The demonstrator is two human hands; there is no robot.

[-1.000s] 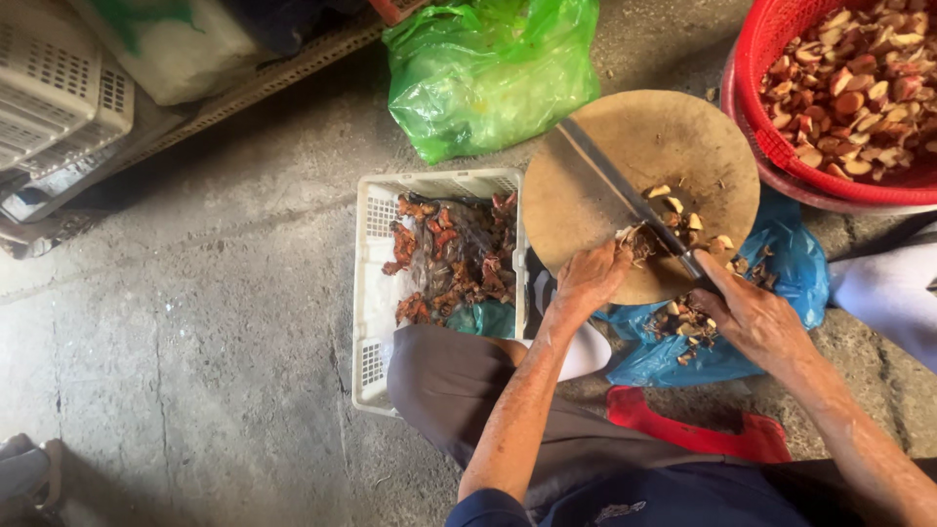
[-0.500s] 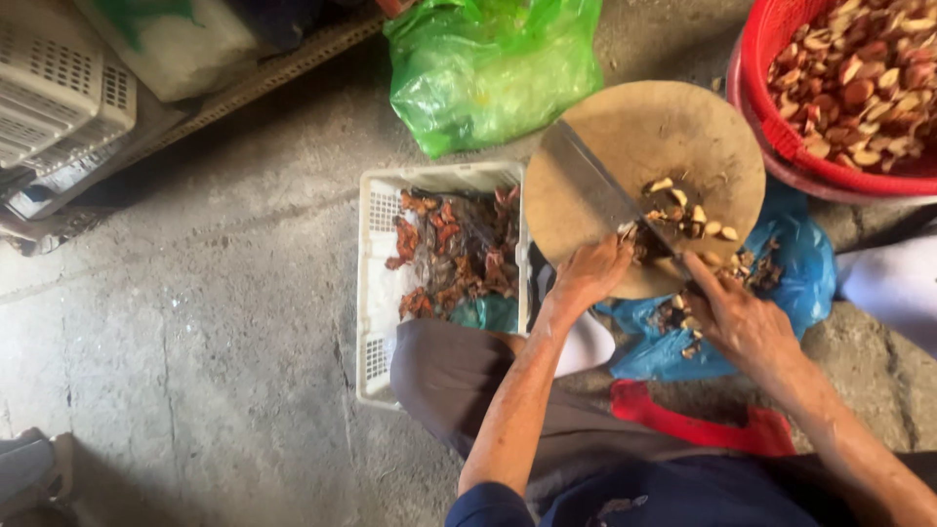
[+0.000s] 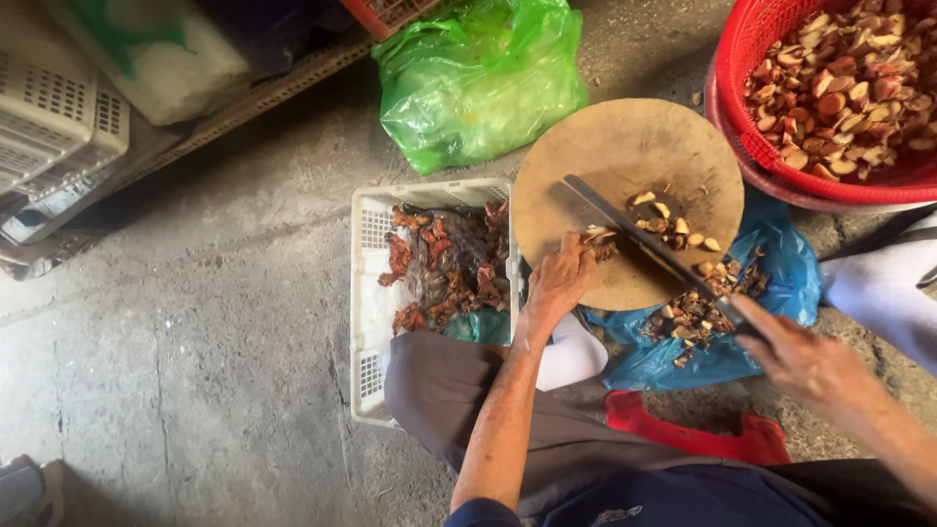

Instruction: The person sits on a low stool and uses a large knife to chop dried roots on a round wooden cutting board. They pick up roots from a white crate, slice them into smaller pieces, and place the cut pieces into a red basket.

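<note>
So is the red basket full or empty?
Nearly full: the red basket holds cut nut pieces heaped close to its rim.

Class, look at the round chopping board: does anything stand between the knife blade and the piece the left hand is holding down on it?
Nothing visible does. The left hand pins a piece on the chopping board; the knife, in the right hand, lies just beside it, only bare board between.

A crumpled bright green plastic bag (image 3: pixel 480 83) lies on the concrete above a round wooden board. A wrinkled blue plastic bag (image 3: pixel 771 293) spreads beneath that board's lower edge. At top left sits what may be a white sack with green print (image 3: pixel 156 54).
</note>
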